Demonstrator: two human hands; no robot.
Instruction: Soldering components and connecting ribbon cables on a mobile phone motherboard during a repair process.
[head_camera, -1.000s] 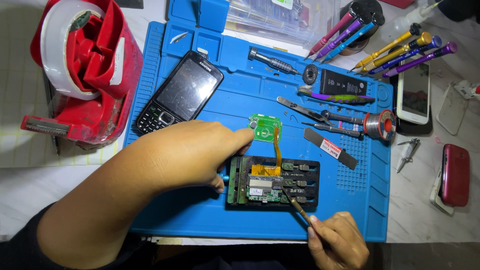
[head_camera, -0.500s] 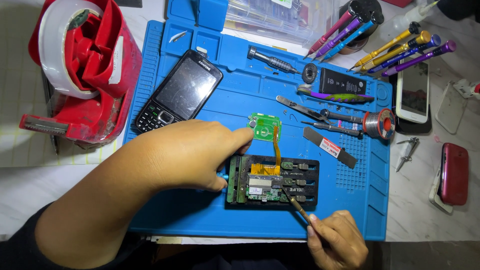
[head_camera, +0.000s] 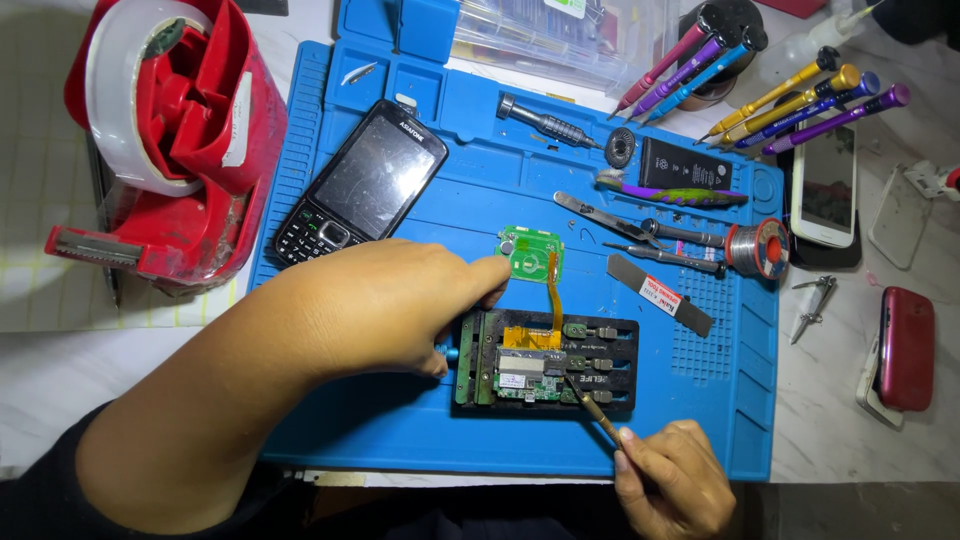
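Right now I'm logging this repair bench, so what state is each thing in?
Left hand: fingers pinching the small green board.
Right hand: gripping a thin tool, tip on the clamped circuit board.
Black holder: flat on the blue mat.
Keypad phone: screen dark.
White phone: screen dark.
Tape dispenser: loaded.

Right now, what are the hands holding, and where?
Right hand grips a thin brown probe by its lower end; left hand pinches the small green circuit board at its left edge.
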